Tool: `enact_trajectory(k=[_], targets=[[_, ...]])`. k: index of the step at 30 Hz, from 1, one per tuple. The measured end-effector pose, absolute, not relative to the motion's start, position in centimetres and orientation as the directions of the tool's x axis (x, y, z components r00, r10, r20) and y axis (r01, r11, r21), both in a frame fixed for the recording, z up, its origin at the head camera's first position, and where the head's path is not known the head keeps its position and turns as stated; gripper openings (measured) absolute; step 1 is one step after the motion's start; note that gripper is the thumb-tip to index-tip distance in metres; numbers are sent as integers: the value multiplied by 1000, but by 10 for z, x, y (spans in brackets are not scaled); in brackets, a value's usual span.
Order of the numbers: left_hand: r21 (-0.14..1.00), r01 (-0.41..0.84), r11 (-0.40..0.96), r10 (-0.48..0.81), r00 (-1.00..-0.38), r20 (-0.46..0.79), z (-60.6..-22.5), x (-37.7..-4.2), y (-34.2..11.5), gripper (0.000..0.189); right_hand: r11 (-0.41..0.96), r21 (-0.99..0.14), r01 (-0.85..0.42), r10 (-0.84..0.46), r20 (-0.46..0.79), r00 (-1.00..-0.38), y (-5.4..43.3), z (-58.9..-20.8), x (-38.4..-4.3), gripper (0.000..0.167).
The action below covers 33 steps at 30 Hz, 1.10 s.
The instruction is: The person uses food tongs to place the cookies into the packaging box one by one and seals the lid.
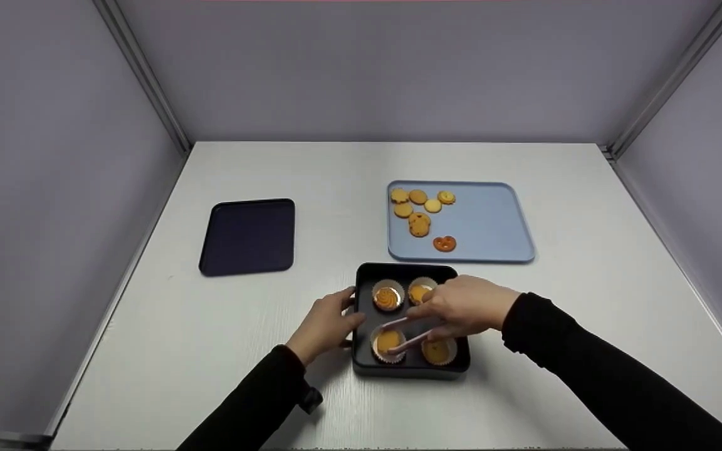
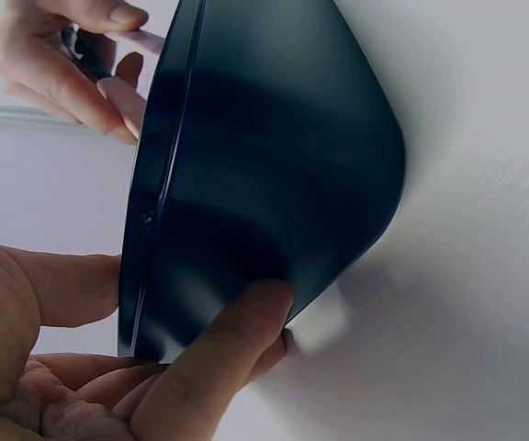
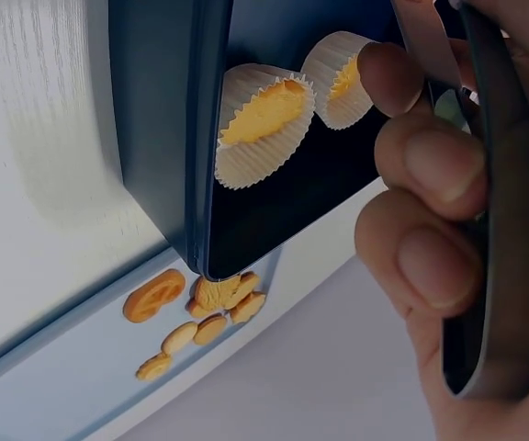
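A deep black box (image 1: 411,372) holds several paper cups with cookies inside. At its left side, my left hand (image 1: 326,324) steadies the box, thumb at the rim and fingers against the outer wall (image 2: 274,175). My right hand (image 1: 469,305) reaches over the right side and grips pink tongs (image 1: 411,342). The tong tips sit at a round cookie (image 1: 388,340) in the front-left cup. A swirled cookie (image 1: 387,299) lies in the back-left cup. The right hand partly covers the back-right cookie (image 1: 419,293), while another cookie (image 1: 437,352) sits front right.
Behind the box, a light blue tray (image 1: 489,222) carries several cookies grouped toward its left, with a pretzel-shaped one (image 1: 444,243) nearest the box. A dark square tray (image 1: 249,238) lies at the left on the white table (image 1: 210,351). Grey panels (image 1: 361,75) enclose the back and sides.
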<state>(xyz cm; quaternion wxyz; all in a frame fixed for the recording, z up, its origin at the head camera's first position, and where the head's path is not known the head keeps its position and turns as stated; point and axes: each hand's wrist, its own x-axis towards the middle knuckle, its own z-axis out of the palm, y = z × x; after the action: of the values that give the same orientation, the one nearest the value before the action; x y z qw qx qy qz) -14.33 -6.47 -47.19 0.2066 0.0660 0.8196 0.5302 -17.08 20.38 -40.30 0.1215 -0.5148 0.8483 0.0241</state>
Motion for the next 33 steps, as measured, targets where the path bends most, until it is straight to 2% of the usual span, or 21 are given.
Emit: enact_trajectory(k=[5, 13, 20, 28, 33], targets=[[908, -123, 401, 334, -903, -270, -472, -144, -65, 60, 464, -85, -882, -871, -225, -437, 205, -402, -172, 45], [906, -119, 405, 331, -905, -267, -471, -143, -64, 61, 483, -150, -862, -866, -224, -447, 208, -394, -174, 47], [891, -90, 444, 329, -909, -256, -472, -144, -64, 63, 476, -178, -861, -878, -162, -451, 212, -385, -177, 36], [887, -77, 455, 327, -912, -247, -472, -144, -64, 63, 515, -177, -839, -856, -160, -492, 221, -375, -181, 37], [897, -91, 433, 329, -910, -251, -472, -144, -64, 62, 518, -189, -834, -854, -164, -494, 223, -373, -180, 38]])
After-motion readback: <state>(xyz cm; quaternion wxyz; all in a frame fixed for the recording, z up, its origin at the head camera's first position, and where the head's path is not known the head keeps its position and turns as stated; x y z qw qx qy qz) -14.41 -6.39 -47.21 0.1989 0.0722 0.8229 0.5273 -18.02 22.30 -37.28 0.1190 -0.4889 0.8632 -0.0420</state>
